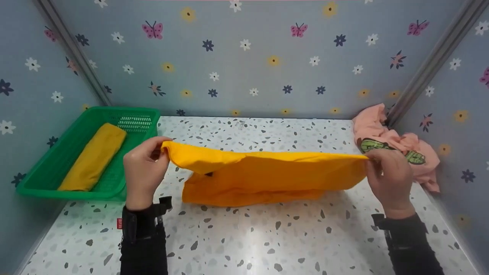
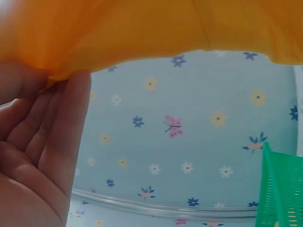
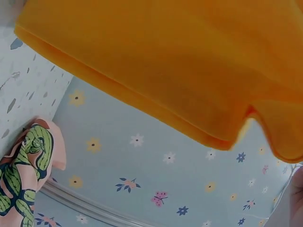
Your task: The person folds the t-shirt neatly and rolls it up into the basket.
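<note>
A yellow-orange piece of cloth (image 1: 267,172) is stretched between both hands above the tabletop, its lower part hanging down to the surface or just over it. My left hand (image 1: 147,168) pinches its upper left corner between thumb and fingers; in the left wrist view the same hand (image 2: 38,127) grips the edge. At the opposite corner my right hand (image 1: 391,181) pinches the cloth. The right wrist view shows a folded, layered hem of the cloth (image 3: 142,61), with only a sliver of the right hand (image 3: 297,189) at the edge.
To the left stands a green plastic basket (image 1: 34,183) holding a folded yellow cloth (image 1: 93,158). A crumpled pink garment with a green print (image 1: 424,168) lies at the back right. Flower-patterned walls (image 1: 244,72) enclose the speckled tabletop (image 1: 244,236) at the back and sides.
</note>
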The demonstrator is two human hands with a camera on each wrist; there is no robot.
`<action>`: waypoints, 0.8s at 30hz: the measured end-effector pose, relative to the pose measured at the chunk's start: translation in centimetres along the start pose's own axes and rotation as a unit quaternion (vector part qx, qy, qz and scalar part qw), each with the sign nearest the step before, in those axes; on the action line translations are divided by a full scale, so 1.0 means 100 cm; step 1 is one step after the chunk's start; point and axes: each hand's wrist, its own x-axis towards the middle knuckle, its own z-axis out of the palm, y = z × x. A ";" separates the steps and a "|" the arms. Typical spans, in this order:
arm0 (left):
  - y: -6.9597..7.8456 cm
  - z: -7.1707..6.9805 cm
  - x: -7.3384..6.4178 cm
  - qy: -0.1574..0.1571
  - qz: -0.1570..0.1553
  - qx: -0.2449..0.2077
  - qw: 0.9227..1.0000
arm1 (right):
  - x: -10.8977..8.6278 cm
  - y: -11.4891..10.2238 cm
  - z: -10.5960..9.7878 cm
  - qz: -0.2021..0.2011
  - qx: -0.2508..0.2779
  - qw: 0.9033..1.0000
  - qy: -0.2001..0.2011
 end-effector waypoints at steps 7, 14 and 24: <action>0.016 -0.013 0.003 0.032 0.033 -0.005 0.999 | 0.008 -0.011 0.000 -0.009 0.017 0.996 0.088; 0.008 -0.008 -0.001 -0.048 0.030 0.018 0.998 | 0.000 0.001 -0.004 -0.021 0.028 0.999 -0.015; -0.018 0.034 0.008 -0.329 -0.038 0.067 0.941 | -0.004 0.019 0.000 0.071 0.087 0.899 -0.423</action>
